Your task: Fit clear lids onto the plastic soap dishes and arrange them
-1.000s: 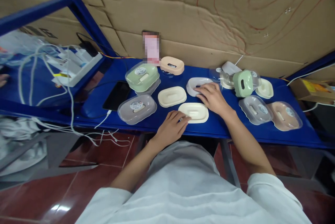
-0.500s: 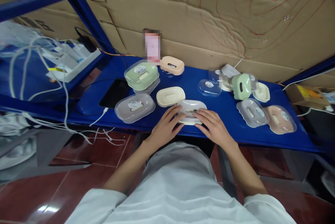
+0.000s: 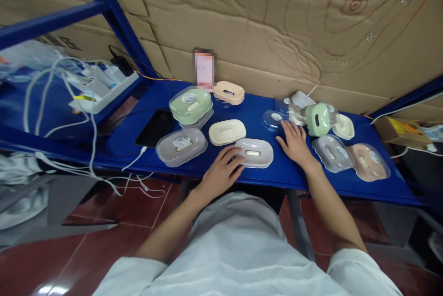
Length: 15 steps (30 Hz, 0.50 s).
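My left hand (image 3: pixel 224 167) is open, its fingertips resting at the left edge of a pale lilac soap dish (image 3: pixel 260 150) with a white insert in its slot. My right hand (image 3: pixel 296 145) reaches out with fingers spread over the table; its fingertips are at the near edge of a clear lid (image 3: pixel 272 121) with a round sticker. Whether they touch the lid I cannot tell. Behind the lilac dish lies a cream soap dish part (image 3: pixel 227 132). To the right of my right hand stands a green soap dish part (image 3: pixel 318 121) on its side.
Lidded grey (image 3: pixel 182 147) and green (image 3: pixel 191 104) dishes and a peach part (image 3: pixel 229 92) are at the left. More lidded dishes, grey (image 3: pixel 332 154) and pink (image 3: pixel 368 162), sit at the right. A black tablet (image 3: pixel 154 127), cables and a phone (image 3: pixel 205 70) against the cardboard are also there.
My right hand has left the lilac dish and moved right and away to the clear lid. My left hand stays at the dish, whose top now shows fully with the insert in its slot.
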### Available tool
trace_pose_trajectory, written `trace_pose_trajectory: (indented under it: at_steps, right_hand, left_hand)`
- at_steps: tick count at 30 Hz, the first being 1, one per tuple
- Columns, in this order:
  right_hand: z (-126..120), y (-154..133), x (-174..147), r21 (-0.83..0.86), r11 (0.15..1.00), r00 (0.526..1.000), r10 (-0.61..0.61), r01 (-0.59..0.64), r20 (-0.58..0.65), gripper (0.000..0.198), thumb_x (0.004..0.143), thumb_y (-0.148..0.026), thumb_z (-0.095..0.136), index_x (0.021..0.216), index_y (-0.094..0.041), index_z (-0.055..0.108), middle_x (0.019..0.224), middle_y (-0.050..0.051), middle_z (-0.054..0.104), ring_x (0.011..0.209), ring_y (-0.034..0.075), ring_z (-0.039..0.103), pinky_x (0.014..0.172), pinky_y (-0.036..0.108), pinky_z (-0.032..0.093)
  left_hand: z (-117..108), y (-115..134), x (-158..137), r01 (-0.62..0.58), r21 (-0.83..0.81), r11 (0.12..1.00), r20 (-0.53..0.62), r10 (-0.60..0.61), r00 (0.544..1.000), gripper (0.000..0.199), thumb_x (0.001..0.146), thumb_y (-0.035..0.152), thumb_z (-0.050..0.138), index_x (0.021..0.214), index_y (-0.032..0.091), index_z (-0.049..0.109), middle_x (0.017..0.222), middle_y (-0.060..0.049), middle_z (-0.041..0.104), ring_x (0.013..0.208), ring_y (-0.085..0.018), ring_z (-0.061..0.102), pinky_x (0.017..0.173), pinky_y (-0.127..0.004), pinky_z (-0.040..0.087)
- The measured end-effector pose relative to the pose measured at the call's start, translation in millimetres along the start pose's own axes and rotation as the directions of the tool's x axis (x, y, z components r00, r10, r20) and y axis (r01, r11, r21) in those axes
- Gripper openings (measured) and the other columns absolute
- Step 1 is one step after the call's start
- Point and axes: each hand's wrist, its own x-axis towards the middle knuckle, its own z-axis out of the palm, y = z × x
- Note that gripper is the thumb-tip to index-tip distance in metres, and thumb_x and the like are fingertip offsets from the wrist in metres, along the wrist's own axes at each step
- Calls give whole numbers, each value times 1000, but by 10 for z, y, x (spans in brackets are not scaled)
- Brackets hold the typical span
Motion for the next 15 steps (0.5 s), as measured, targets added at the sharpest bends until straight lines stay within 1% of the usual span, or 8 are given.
trace_pose_trajectory:
  at_steps: [3,5,7,9,10,12,14,15]
  right_hand:
    - [62,81,-29,-42,999,1000,23,-23,-2,64,105,-56,55,159,-23,50,146,20,60,140,40,54,119,72,34]
    - [70,90,-83,-20,999,999,43,-43,-9,68,100,-62,62,157,-27,54,145,19,58,136,40,56,115,70,41]
    - [51,89,-121,57,996,998,64,-63,-7,67,99,-64,63,155,-28,56,149,18,55,136,39,58,110,64,50]
    - [19,60,-149,168,985,999,49,-46,-13,61,102,-60,60,156,-30,56,151,15,56,137,35,59,110,57,54]
    - [2,22,-170,219,976,1000,20,-16,-12,59,104,-58,58,157,-32,55,152,13,57,138,32,59,112,54,54]
    - [-20,-125,-241,273,960,998,-67,59,18,59,106,-53,57,162,-36,49,158,10,55,144,30,57,117,51,52]
    - [-24,-352,-350,267,955,986,-151,128,68,62,106,-51,58,165,-39,43,165,9,49,150,30,52,119,52,50]
    - [-19,-478,-410,252,956,982,-173,149,78,64,106,-50,59,166,-39,41,168,9,45,153,32,48,120,54,49]
  left_hand:
    - [-6,-8,-21,33,-56,998,4,-32,999,21,103,24,66,124,24,67,149,-11,59,147,-30,51,123,-54,50]
    - [-8,-24,-35,62,-106,992,-15,-63,998,19,101,26,70,119,25,68,154,-12,54,148,-30,51,122,-53,51]
    - [-10,-46,-40,83,-167,982,-36,-90,995,15,99,26,72,113,24,69,159,-12,47,150,-31,50,122,-52,52]
    - [-13,-62,-35,98,-224,970,-42,-110,993,16,98,24,74,112,24,67,161,-13,43,151,-31,49,122,-52,51]
    - [-15,-65,-30,107,-244,964,-43,-121,992,21,97,24,74,116,24,66,161,-13,43,152,-31,49,123,-52,51]
    - [-21,-61,-19,132,-263,956,-47,-150,988,39,96,25,77,131,26,61,162,-15,42,152,-32,49,124,-55,49]
    - [-30,-50,-10,157,-269,950,-46,-175,983,62,95,27,79,149,29,49,165,-16,41,156,-33,45,126,-56,46]
    - [-32,-45,-7,166,-273,948,-41,-184,982,71,95,28,79,156,31,43,167,-16,39,158,-33,43,127,-56,44]
